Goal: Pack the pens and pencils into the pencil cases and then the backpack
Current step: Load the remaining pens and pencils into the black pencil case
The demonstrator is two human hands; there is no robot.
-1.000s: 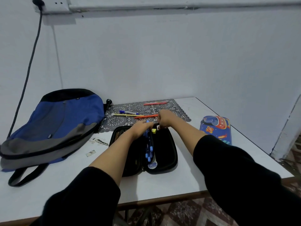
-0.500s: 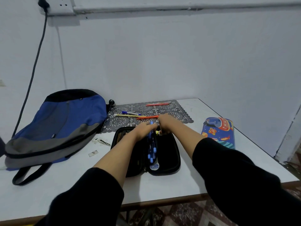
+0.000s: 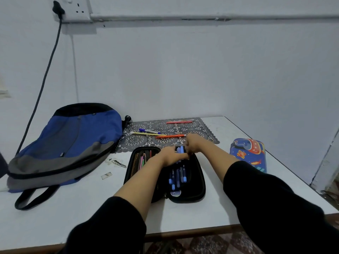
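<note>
A black pencil case [image 3: 199,182] lies open at the table's middle. Several blue pens [image 3: 177,177] run down its centre, and coloured pencils [image 3: 142,159] sit in its left half. My left hand [image 3: 169,156] lies across the upper part of the blue pens with fingers curled over them. My right hand [image 3: 192,144] is at the case's far end, fingers curled and pinching the pens' top ends. Loose on the lace mat [image 3: 205,133] are an orange pencil [image 3: 169,136], a yellow pencil [image 3: 146,133], a blue-capped pen [image 3: 149,131] and a red pencil [image 3: 178,122].
A blue and grey backpack [image 3: 69,143] lies flat on the left, its strap near the front edge. At the right edge of the white table [image 3: 211,215] sits a blue rocket-print pencil case [image 3: 249,153]. Small paper scraps [image 3: 117,163] lie beside the black case.
My right hand has come down against my left at the case's far end. The small yellow item seen by my right hand earlier no longer shows.
</note>
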